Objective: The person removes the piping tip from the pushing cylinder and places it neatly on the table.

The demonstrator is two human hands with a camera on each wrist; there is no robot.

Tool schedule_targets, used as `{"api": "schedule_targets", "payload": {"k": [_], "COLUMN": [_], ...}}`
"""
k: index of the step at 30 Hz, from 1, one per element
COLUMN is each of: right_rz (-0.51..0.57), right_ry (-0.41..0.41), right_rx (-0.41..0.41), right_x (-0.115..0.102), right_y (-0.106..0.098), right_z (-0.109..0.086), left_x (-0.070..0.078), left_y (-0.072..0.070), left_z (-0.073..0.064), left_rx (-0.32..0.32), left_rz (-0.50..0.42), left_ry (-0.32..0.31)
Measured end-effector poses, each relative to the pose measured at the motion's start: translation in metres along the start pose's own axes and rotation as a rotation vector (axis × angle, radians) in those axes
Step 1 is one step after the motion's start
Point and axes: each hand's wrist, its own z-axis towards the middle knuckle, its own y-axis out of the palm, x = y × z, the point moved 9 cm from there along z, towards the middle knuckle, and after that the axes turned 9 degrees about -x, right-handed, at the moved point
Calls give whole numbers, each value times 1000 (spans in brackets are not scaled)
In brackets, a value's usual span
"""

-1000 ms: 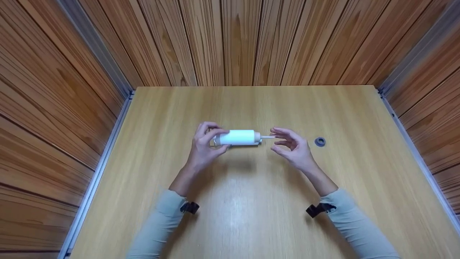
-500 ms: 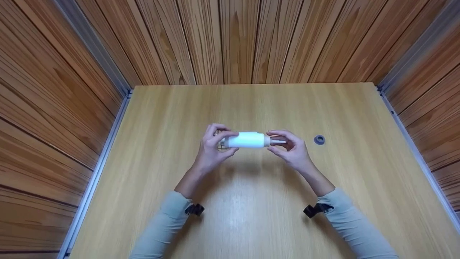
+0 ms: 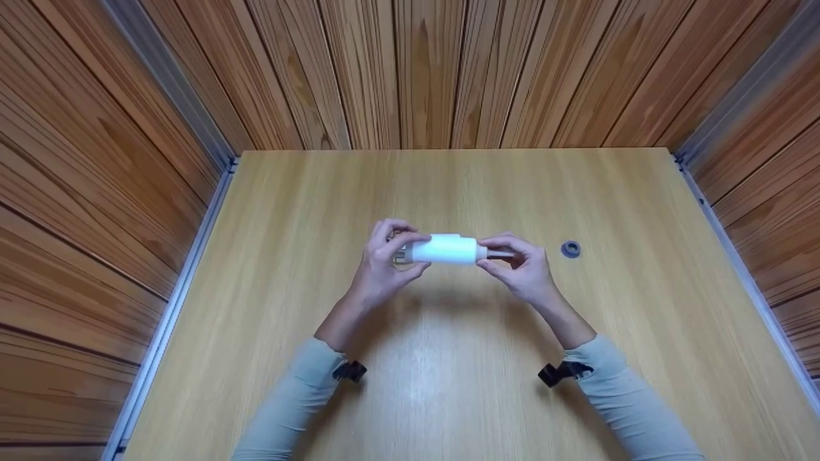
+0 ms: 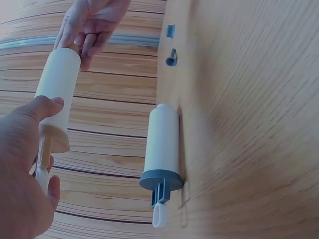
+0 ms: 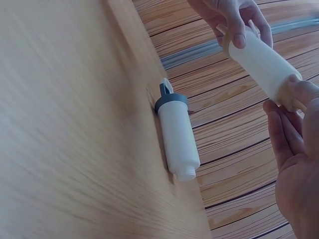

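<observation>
A white cylindrical bottle (image 3: 448, 250) is held sideways above the table between both hands. My left hand (image 3: 383, 261) grips its left end, thumb on the white body beside the beige flanged cap (image 4: 59, 141). A beige handle with a white loop runs back from that cap along the palm. At the other end, my right hand (image 3: 526, 269) pinches the beige collar (image 5: 286, 95) of the thin nozzle, fingers right at the bottle's shoulder. Below lies a second white bottle (image 4: 162, 137) with a blue-grey cap (image 5: 171, 101) and a bare neck, mostly hidden in the head view.
On the wooden table (image 3: 435, 397) a blue-grey ring-shaped part (image 3: 570, 249) lies to the right of my right hand. The left wrist view also shows a blue-grey cone-shaped nozzle (image 4: 172, 58). Wood-plank walls (image 3: 429, 77) stand behind and at both sides.
My left hand has carried the bottle to the right and slightly nearer. My right hand, earlier with spread fingers around the nozzle tip, now pinches the nozzle's collar.
</observation>
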Motion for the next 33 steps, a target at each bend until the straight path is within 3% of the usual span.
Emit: {"api": "schedule_targets", "payload": {"k": [5, 13, 33], "right_rz": [11, -14, 48], "right_ry": [-2, 21, -43], "right_rx": [7, -2, -61], "right_x": [-1, -2, -13], "right_y": [0, 4, 9], "right_z": [2, 2, 4], "left_x": [10, 30, 45], "left_y": [0, 7, 8], "left_z": [4, 10, 9], "left_rx": [-32, -126, -131], "left_rz": [127, 255, 349], "left_ry": [80, 225, 301]}}
